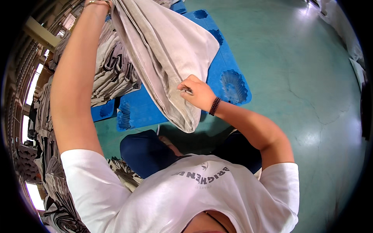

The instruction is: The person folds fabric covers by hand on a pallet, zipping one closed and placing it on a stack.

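1) Right hand [198,94] curled at the beige cloth [186,50], exact grasp unclear; left hand out of view, state untellable
2) Cloth hangs over the blue pallet [228,59], near end lowest
3) Apparently handling 1 cloth's edge; next move calls for steady tension
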The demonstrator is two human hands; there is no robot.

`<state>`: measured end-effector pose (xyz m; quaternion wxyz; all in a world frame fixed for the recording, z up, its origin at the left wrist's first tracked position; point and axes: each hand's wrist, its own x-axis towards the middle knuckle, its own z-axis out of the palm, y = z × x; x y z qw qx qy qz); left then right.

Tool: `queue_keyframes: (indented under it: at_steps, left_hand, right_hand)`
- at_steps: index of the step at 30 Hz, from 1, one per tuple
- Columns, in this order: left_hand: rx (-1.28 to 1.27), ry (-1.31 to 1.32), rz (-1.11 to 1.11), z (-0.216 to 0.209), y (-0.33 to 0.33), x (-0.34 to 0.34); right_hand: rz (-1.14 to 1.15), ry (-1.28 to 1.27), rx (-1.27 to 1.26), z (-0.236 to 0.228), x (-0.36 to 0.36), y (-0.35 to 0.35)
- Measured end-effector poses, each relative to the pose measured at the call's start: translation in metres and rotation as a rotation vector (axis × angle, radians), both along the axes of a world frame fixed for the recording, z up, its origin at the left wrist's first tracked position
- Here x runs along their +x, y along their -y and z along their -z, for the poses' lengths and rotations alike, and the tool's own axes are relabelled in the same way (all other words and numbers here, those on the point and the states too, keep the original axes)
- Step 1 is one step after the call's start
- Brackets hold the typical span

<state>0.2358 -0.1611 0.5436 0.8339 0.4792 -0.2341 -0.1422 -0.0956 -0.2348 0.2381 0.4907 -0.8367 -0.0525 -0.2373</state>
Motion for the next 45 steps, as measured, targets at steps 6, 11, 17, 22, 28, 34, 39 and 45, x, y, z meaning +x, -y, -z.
queue_keyframes:
  at_steps: [6,11,17,22,28,34,39,45]
  left_hand:
    - [0.033,-0.002,-0.123,-0.040,0.000,0.033]
    - [-0.143,0.343,-0.087,-0.128,-0.057,0.135]
    - [-0.234,0.203,-0.048,-0.070,-0.066,0.038]
    - [-0.219,0.186,-0.014,-0.069,-0.081,-0.022]
    - [-0.249,0.176,0.053,-0.065,-0.092,-0.039]
    - [-0.294,0.128,0.088,-0.059,-0.092,-0.038]
    - [-0.328,0.030,-0.163,-0.072,-0.119,0.021]
    - [0.013,-0.045,-0.500,-0.011,-0.148,-0.017]
  right_hand:
    - [-0.021,0.020,-0.097,-0.014,-0.024,-0.008]
    - [0.084,0.149,-0.128,-0.029,-0.018,-0.069]
    - [0.359,0.359,-0.400,0.013,0.006,-0.028]
    - [0.309,0.220,-0.627,-0.007,-0.020,0.003]
    - [0.564,-0.029,-0.526,-0.017,-0.028,0.062]
    - [0.815,-0.230,0.381,-0.040,0.004,0.184]
    - [0.645,-0.545,-0.274,-0.088,0.011,0.222]
    - [0.661,0.757,-0.099,-0.213,-0.051,0.238]
